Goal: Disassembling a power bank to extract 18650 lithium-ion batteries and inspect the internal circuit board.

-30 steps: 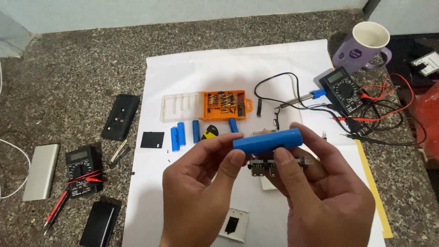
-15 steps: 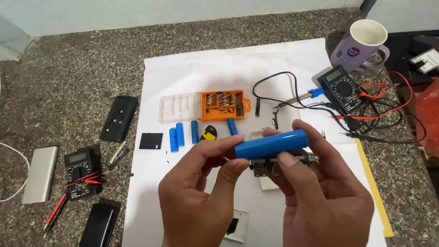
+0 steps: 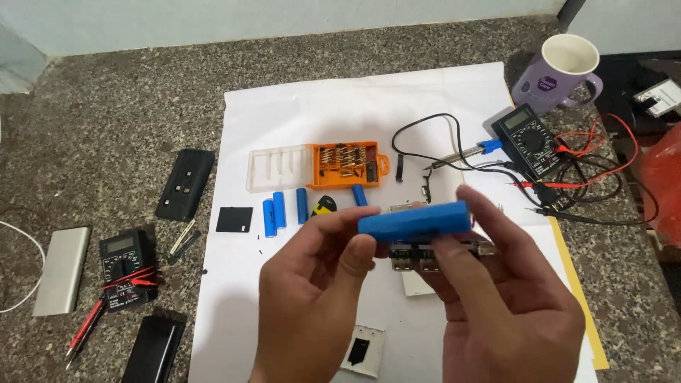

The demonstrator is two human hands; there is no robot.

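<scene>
Bright even light, soft faint shadows, sharp focus, no glare

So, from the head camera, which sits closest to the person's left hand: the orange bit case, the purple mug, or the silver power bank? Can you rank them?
Measured from the left hand:
1. Orange bit case, just above it on the white paper.
2. Silver power bank, far out on the left, on the stone counter.
3. Purple mug, up in the far right corner.

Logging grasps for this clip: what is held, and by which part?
A blue cylindrical battery cell, held level: left hand pinches its left end, right hand its right end.
</scene>
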